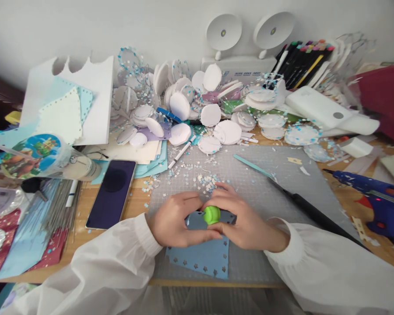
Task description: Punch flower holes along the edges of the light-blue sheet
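Observation:
A small green craft punch [212,215] sits on a light blue paper sheet [202,258] that has star-shaped holes along its edges. My left hand [172,218] and my right hand [243,218] close around the punch from both sides, thumbs under it, pressing over the sheet's upper edge. The sheet lies on a grey cutting mat [276,192]. Tiny punched paper bits [200,177] are scattered just beyond my fingers.
A dark phone [112,192] lies left of the mat. A blue glue gun [374,192] rests at the right, with a black tool [311,212] across the mat. White round discs [213,116] pile up behind, markers [302,61] at the back, wires [57,203] at the left.

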Tool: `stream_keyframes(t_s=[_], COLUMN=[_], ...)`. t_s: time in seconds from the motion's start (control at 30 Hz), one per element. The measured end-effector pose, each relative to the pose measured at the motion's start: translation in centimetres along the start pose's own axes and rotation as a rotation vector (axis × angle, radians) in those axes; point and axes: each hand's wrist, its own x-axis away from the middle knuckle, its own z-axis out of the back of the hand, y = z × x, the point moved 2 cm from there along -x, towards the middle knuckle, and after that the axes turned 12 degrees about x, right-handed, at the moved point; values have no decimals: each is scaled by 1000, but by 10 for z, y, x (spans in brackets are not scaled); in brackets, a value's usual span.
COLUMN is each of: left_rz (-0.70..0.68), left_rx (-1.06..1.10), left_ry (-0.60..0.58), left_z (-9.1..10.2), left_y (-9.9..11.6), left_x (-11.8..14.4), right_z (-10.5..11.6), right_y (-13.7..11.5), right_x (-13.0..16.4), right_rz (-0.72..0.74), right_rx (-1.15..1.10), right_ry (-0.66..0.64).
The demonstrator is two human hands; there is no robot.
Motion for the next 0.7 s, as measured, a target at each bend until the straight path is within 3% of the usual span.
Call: stream_keyframes(t_s=[0.4,0.7], left_rz=[109,50], left_rx=[150,93], left_ry=[14,-46], left_z=[10,10], left_y=[2,1], left_x=[-3,-3], right_z=[10,13], right_y=[2,2], right_x=[-1,0], right_rz=[14,-3], right_rx=[-46,-26], right_ry=[118,169])
